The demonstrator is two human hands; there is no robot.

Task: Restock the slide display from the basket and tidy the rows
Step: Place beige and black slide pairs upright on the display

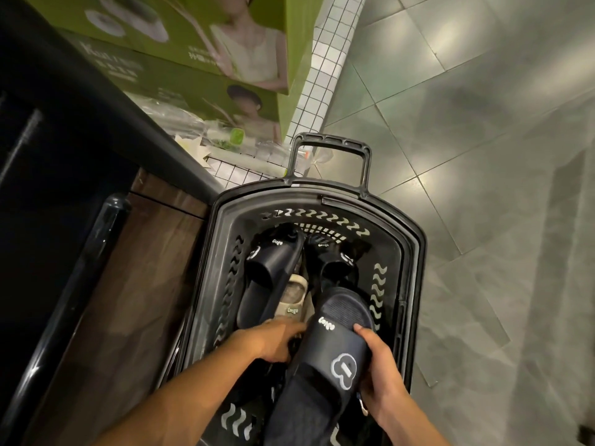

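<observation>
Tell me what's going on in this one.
A person is bent over a black basket standing on the tiled floor. The right hand grips a navy slide by its edge, raised over the basket. The left hand reaches down inside next to it; its fingers are blurred, so any grip is unclear. Two more dark slides and a beige slide lie in the basket.

One black basket [415,252] is in view, with three navy slides [328,349] and one beige slide [294,300]. Two green boxes [180,37] are stacked.
</observation>
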